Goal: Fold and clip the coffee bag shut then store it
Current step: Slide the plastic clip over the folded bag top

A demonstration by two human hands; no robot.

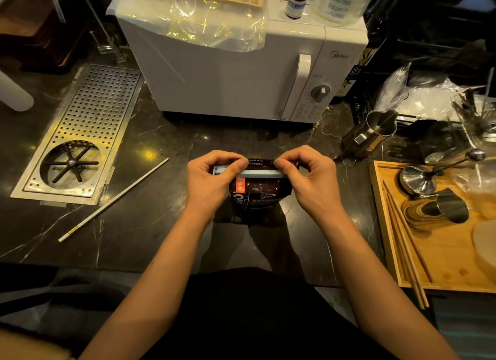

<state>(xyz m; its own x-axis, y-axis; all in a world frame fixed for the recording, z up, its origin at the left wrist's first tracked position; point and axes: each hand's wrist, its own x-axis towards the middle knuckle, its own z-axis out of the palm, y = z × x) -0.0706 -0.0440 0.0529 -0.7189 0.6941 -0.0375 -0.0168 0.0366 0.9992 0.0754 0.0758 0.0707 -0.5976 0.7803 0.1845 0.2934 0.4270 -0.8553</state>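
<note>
A dark brown coffee bag (255,198) with an orange label stands upright on the black marble counter (161,225) in front of me. Its top is folded over. A long pale blue clip (257,173) lies across the fold. My left hand (212,177) pinches the clip's left end and the bag's top edge. My right hand (306,177) pinches the right end in the same way. The fingers hide both ends of the clip, so I cannot tell whether it is latched.
A white microwave (236,72) stands just behind the bag. A perforated steel drain tray (80,134) is set into the counter at left, with a thin white stick (112,200) beside it. A steel pitcher (373,134) and a wooden tray (440,265) with metal tools are at right.
</note>
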